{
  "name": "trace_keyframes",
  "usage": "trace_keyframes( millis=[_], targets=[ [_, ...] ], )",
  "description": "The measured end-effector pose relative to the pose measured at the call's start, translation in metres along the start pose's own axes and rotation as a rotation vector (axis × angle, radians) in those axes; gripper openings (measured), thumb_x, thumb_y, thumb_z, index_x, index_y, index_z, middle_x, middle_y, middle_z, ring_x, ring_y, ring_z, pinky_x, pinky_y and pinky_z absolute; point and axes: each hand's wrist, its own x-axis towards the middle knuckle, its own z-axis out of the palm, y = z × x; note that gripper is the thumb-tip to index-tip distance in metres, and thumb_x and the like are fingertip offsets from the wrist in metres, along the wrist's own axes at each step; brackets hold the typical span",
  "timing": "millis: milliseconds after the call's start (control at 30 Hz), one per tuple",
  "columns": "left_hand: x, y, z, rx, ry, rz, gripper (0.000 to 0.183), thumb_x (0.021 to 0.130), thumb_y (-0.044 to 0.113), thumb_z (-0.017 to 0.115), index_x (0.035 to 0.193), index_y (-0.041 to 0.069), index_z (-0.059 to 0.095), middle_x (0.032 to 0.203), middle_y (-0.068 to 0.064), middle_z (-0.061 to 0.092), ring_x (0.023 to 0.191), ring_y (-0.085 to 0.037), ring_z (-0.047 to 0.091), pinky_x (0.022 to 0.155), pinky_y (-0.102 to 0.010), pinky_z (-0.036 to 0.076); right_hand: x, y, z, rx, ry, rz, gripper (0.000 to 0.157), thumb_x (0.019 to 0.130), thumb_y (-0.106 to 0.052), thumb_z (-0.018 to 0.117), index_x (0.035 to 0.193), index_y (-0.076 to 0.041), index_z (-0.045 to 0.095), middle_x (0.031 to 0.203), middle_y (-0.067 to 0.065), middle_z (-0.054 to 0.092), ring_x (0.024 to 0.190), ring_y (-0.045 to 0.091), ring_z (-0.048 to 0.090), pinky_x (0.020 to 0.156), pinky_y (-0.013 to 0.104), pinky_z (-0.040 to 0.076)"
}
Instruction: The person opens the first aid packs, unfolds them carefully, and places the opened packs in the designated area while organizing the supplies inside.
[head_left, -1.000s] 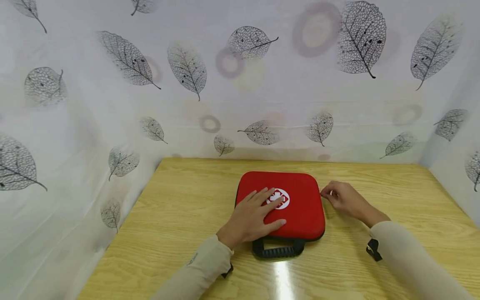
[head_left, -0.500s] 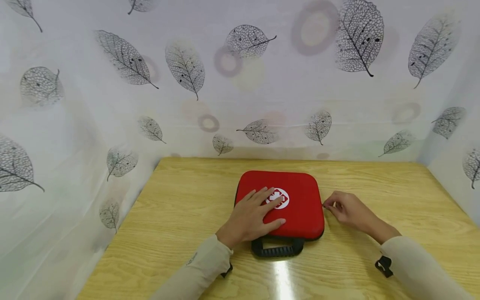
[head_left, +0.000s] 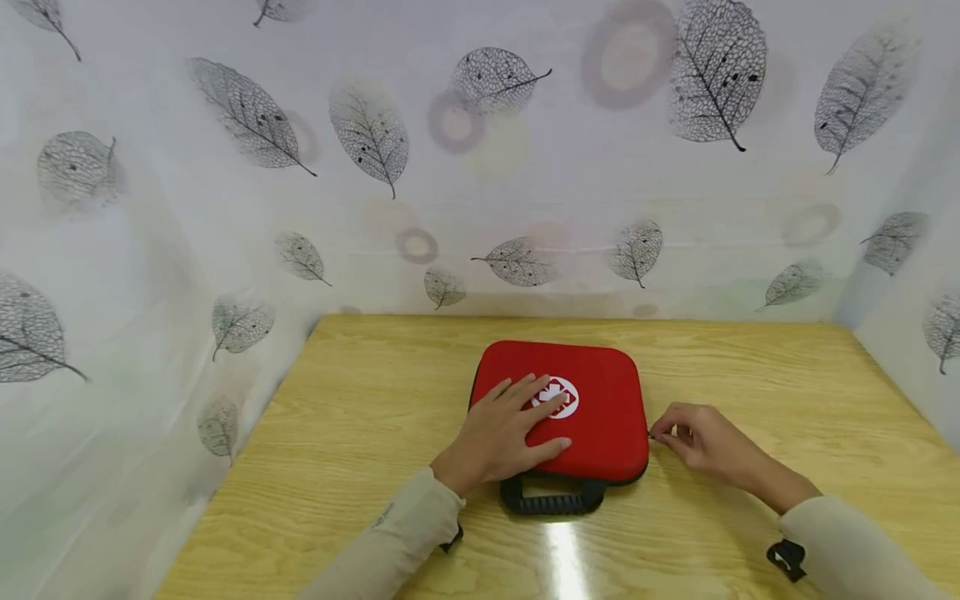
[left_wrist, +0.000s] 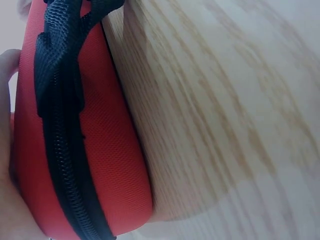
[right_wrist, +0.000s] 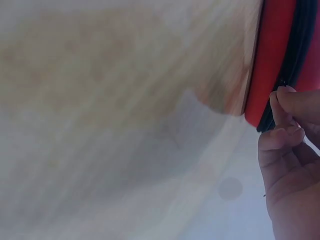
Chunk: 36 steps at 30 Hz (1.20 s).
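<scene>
A red case [head_left: 606, 417] lies flat on its back near the middle of the tabletop, its lid down and its black carry handle [head_left: 553, 504] pointing toward the person. A round white emblem [head_left: 573, 392] with a cross sits on the lid (partly covered by fingers). A black zipper [left_wrist: 62, 155] runs around the side wall, and the left wrist view shows its teeth passing behind the handle's strap.

At the case's right side, toward the near corner, the right hand [head_left: 701, 439] pinches a small dark zipper pull [head_left: 651, 434] between thumb and finger, so its grip is on that tab, most of which the fingertips hide. The left hand [head_left: 498, 433] rests on the near left part of the lid, fingers spread and reaching the emblem; its grip is loose, wrapped around nothing.

Both arms wear pale beige sleeves [head_left: 397, 529], with black wrist pieces [head_left: 786, 558] showing below the cuffs. The tabletop [head_left: 375, 400] is light wood grain, with a bright reflection just in front of the handle. Beyond it hangs a whitish sheet [head_left: 465, 208] printed with dark skeleton leaves and faint rings.
</scene>
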Motion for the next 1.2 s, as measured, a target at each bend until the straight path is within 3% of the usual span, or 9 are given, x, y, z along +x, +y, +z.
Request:
trace_keyframes(
  millis=[300, 633, 867, 1000, 1200],
  targets=[
    [0.001, 0.000, -0.001, 0.003, -0.012, -0.011, 0.065, 0.098, 0.069, 0.039, 0.155, 0.038, 0.041, 0.164, 0.003, 0.031, 0.152, -0.018, 0.025, 0.124, -0.040, 0.017, -0.023, -0.021, 0.005, 0.127, -0.029, 0.033, 0.025, 0.081, 0.013, 0.075, 0.089, -0.011, 0.074, 0.081, -0.002, 0.070, 0.064, -0.003, 0.049, 0.050, 0.020, 0.044],
    [0.001, 0.001, 0.002, 0.009, -0.007, -0.009, 0.065, 0.098, 0.069, 0.038, 0.155, 0.038, 0.041, 0.164, 0.003, 0.030, 0.152, -0.018, 0.024, 0.124, -0.041, 0.017, -0.032, -0.033, 0.014, 0.184, -0.028, 0.037, 0.025, 0.082, 0.010, 0.076, 0.090, -0.013, 0.072, 0.080, -0.004, 0.070, 0.065, -0.002, 0.053, 0.050, 0.020, 0.045],
    [0.004, 0.000, 0.000, -0.012, 0.016, -0.028, 0.066, 0.098, 0.068, 0.040, 0.156, 0.036, 0.041, 0.164, 0.000, 0.031, 0.152, -0.019, 0.025, 0.124, -0.041, 0.017, -0.029, -0.034, 0.017, 0.090, 0.047, 0.069, 0.027, 0.082, 0.013, 0.074, 0.090, -0.012, 0.068, 0.083, -0.005, 0.068, 0.069, 0.001, 0.056, 0.053, 0.020, 0.047],
    [0.005, 0.000, -0.001, -0.023, -0.008, -0.046, 0.067, 0.099, 0.067, 0.039, 0.158, 0.035, 0.037, 0.165, -0.001, 0.029, 0.152, -0.020, 0.024, 0.124, -0.041, 0.016, -0.023, -0.031, 0.017, 0.022, 0.069, 0.087, 0.025, 0.082, 0.014, 0.074, 0.089, -0.008, 0.067, 0.085, -0.004, 0.068, 0.070, 0.005, 0.059, 0.056, 0.021, 0.049],
    [0.001, -0.002, -0.005, -0.043, -0.072, -0.087, 0.068, 0.100, 0.064, 0.040, 0.159, 0.032, 0.033, 0.167, -0.001, 0.022, 0.154, -0.022, 0.019, 0.124, -0.041, 0.013, -0.012, -0.027, 0.015, -0.053, 0.040, 0.218, 0.015, 0.087, 0.007, 0.074, 0.090, -0.006, 0.068, 0.083, -0.004, 0.067, 0.069, 0.003, 0.057, 0.057, 0.023, 0.050]
  ],
)
